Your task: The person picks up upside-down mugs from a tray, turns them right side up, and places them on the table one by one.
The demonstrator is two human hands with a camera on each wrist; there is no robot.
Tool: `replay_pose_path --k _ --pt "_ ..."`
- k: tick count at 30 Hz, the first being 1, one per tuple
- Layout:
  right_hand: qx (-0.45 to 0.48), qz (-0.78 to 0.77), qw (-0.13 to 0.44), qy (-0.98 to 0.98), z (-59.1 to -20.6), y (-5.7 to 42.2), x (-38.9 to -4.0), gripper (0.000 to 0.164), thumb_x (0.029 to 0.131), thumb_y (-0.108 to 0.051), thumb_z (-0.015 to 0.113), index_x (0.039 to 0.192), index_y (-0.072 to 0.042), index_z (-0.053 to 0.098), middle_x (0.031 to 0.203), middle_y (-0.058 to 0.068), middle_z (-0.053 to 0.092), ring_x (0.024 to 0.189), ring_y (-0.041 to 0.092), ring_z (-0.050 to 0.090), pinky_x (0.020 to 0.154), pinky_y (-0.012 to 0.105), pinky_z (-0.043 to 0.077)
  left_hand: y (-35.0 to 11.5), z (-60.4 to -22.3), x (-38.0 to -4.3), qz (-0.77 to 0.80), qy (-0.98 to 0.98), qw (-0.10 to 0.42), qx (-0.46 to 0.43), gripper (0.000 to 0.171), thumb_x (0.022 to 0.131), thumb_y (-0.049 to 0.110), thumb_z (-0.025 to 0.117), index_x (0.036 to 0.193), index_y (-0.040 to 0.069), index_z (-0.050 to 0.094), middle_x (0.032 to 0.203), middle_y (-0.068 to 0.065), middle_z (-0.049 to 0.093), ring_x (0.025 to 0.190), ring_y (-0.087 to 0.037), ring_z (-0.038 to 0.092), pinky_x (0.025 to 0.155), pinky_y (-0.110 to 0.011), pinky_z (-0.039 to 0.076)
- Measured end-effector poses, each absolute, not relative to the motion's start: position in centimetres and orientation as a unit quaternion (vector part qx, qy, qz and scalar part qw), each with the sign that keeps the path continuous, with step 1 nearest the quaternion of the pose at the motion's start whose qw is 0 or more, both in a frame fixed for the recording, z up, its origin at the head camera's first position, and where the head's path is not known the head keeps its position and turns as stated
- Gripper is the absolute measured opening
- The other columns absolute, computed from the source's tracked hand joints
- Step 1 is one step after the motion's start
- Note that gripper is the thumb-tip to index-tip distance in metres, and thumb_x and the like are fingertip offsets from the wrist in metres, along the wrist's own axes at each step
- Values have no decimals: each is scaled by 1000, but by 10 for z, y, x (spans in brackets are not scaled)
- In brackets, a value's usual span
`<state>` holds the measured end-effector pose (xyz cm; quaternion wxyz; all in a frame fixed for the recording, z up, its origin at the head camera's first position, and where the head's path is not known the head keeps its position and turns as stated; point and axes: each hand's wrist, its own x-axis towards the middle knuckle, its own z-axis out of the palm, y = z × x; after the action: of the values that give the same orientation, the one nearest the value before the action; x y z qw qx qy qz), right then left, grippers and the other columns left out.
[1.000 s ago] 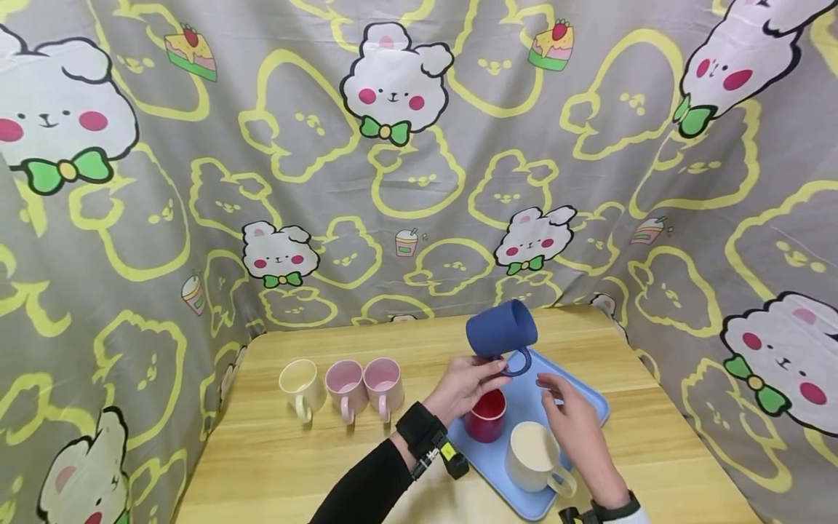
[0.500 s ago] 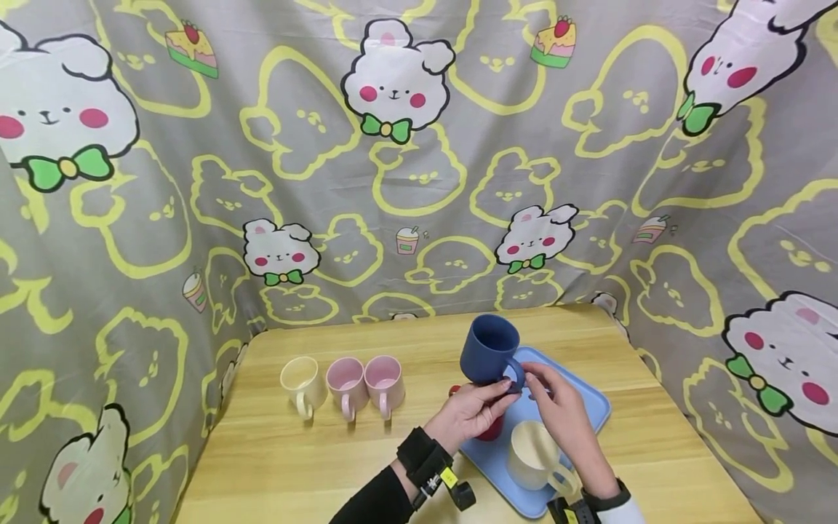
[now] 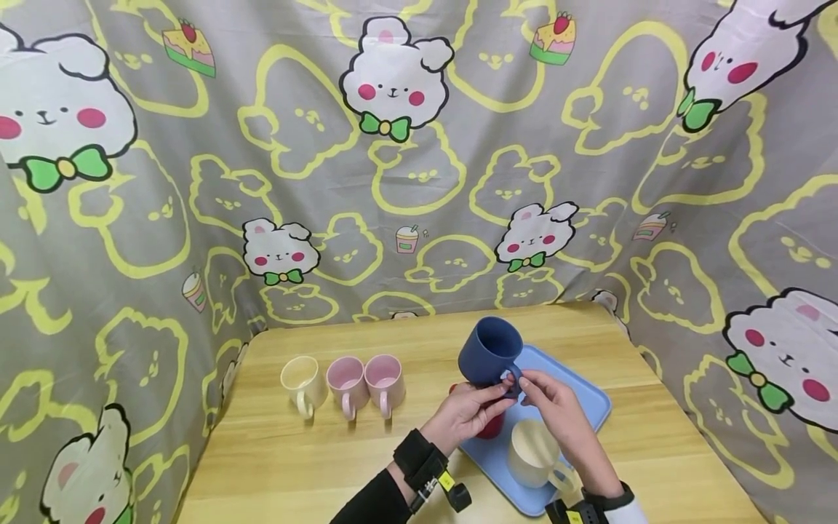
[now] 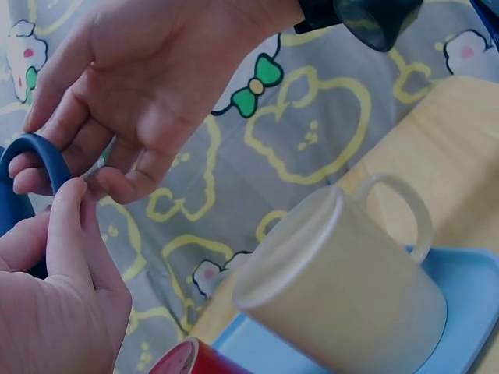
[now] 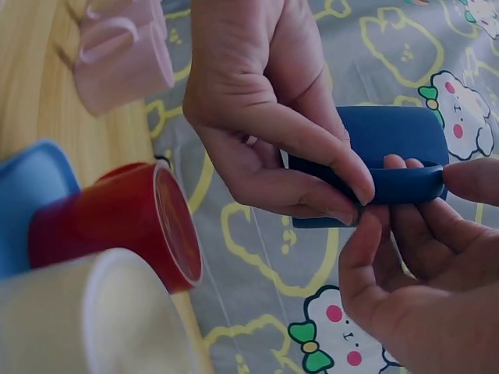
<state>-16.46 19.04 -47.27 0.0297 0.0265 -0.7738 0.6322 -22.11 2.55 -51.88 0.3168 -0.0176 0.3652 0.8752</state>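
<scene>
A dark blue mug [image 3: 481, 356] is held above the blue tray [image 3: 592, 393], its opening up and slightly tilted. My left hand [image 3: 461, 415] grips it from below by the handle [image 5: 405, 185]. Fingertips and thumb of my right hand [image 3: 556, 400] pinch the same handle from the right, and the two hands nearly meet there. Underneath, a red mug [image 3: 491, 423] stands on the tray, partly covered by my left hand. Beside it on the tray is a cream mug [image 4: 351, 304], whose upper face looks flat and closed.
Left of the tray, a pale yellow mug [image 3: 302, 382] and two pink mugs, one [image 3: 345, 382] close against the other [image 3: 384, 375], stand in a row on the wooden table [image 3: 327, 466]. A patterned curtain [image 3: 419, 182] surrounds the table's back and sides.
The blue mug has turned from lying sideways, opening to the right, to opening upward, and has come lower. My right hand, earlier apart from it, now pinches its handle.
</scene>
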Motion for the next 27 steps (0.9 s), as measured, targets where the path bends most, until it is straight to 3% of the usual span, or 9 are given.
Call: replay_pose_path --k 8,13,16,19,22,25,27 --pt "81 643 27 -761 -480 186 -162 31 106 -14 54 121 11 63 112 21 69 93 10 66 82 26 57 18 -525 -220 870 379 315 3 22 99 -9 56 118 -9 67 105 -12 71 99 -18 71 96 -33 55" --pt "78 657 17 -750 -482 175 -157 30 105 -11 56 121 13 63 111 20 70 92 11 68 84 24 57 3 -529 -218 851 411 324 51 17 100 -5 57 107 1 72 104 -9 71 101 -21 71 98 -36 54" --pt "66 669 8 -740 -481 167 -155 30 105 -12 56 121 12 63 109 18 70 89 12 68 84 22 57 -10 -529 -219 827 442 334 93 17 102 -1 56 110 4 71 103 -5 72 99 -19 71 95 -34 56" --pt "56 677 -4 -734 -478 161 -151 29 105 -12 56 120 12 63 105 15 71 85 13 69 83 23 57 -28 -525 -217 793 500 329 114 21 103 6 58 122 1 65 104 -5 71 96 -17 70 90 -33 58" --pt "54 676 -8 -735 -477 156 -147 29 105 -11 56 118 13 63 102 16 71 83 13 68 81 23 57 -50 -517 -211 749 593 270 121 38 101 14 64 133 -3 53 110 -10 65 92 -17 68 86 -38 59" --pt "50 676 -13 -735 -477 153 -142 28 104 -12 57 116 13 64 102 17 72 81 13 66 80 25 57 -73 -508 -202 697 689 162 115 48 99 17 67 137 -5 46 112 -17 58 90 -19 64 82 -43 60" --pt "47 672 -20 -739 -479 152 -139 27 104 -13 58 113 11 65 102 16 72 80 13 66 79 25 57 -89 -503 -195 639 757 78 110 46 99 16 66 136 -5 48 113 -20 57 91 -22 62 81 -42 59"
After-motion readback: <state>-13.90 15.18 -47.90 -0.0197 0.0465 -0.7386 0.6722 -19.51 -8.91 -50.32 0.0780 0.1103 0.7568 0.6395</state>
